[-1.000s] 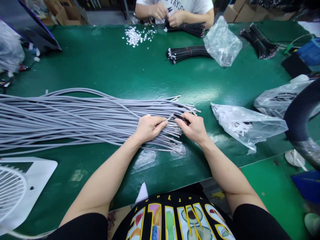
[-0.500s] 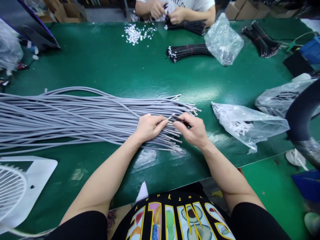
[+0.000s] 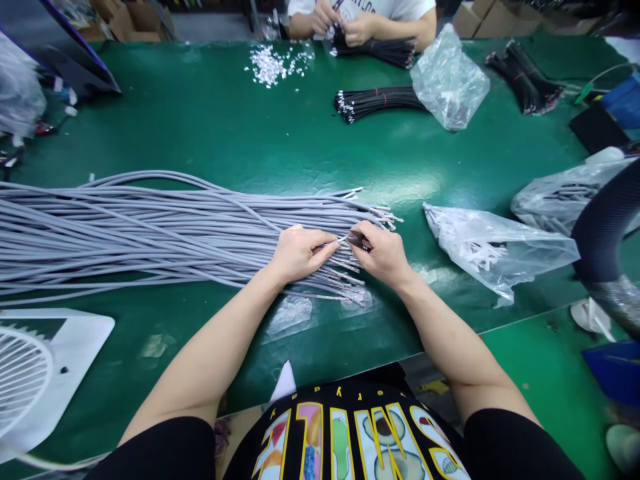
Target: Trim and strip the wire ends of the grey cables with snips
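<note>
My left hand (image 3: 303, 252) pinches the end of one grey cable, whose pale tip (image 3: 342, 239) pokes out past the thumb and forefinger. Facing it, my right hand (image 3: 383, 253) is closed round a small dark tool (image 3: 361, 241); its tip meets the cable end, and its exact kind is mostly hidden by the fingers. Under both hands lies a broad bundle of grey cables (image 3: 175, 227), running in from the left edge. Their stripped, silvery ends (image 3: 350, 277) fan out below and beside my right hand.
Clear plastic bags (image 3: 500, 250) with pale pieces lie to the right, near a thick black hose (image 3: 600, 233). A white fan (image 3: 75, 340) sits at lower left. Across the green table (image 3: 200, 120), a co-worker's hands (image 3: 357, 30) handle black cables beside white scraps (image 3: 270, 65).
My right hand has tilted slightly, bringing the dark tool onto the cable tip. The left hand stays nearly in place, with the tip now lower. The co-worker's hands have shifted a little right.
</note>
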A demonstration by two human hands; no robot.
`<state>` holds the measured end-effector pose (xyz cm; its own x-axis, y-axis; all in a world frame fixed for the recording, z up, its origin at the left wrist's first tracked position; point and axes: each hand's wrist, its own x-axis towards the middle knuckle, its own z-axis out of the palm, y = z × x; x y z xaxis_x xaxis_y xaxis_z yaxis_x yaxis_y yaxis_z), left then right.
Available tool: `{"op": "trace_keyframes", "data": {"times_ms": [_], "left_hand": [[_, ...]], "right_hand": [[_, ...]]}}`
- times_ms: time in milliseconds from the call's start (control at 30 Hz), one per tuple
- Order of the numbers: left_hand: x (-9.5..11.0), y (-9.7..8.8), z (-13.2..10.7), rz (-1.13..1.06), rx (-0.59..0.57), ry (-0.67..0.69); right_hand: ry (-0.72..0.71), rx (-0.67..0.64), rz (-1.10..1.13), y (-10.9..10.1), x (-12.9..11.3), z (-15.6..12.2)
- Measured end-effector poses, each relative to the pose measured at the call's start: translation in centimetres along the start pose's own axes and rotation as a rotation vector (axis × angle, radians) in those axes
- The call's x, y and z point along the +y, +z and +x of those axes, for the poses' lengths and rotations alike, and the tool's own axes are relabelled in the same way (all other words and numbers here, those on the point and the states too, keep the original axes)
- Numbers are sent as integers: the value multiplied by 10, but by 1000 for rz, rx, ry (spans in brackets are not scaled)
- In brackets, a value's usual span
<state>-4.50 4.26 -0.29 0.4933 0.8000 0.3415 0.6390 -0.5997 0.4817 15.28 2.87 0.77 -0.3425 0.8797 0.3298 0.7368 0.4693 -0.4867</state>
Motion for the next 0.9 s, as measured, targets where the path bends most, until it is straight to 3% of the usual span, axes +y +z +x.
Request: {"op": "trace_keyframes", "data": {"times_ms": [300,467,567,700,900], "left_hand": [[4,-5,6,14,-141,-21],[3,1,7,133,17,-31],[1,1,7,143,119,-36],[0,1,6,158,196,27],[1,2,4,206,226,45]], "right_hand": [[-104,94,-25,4,0,0],[-154,72,72,-2,-7,-4],[-83,67,107,-17,-7,-6],[40,79,-14,-31,2,-5],[-16,120,-244,-24,7,-4]]}}
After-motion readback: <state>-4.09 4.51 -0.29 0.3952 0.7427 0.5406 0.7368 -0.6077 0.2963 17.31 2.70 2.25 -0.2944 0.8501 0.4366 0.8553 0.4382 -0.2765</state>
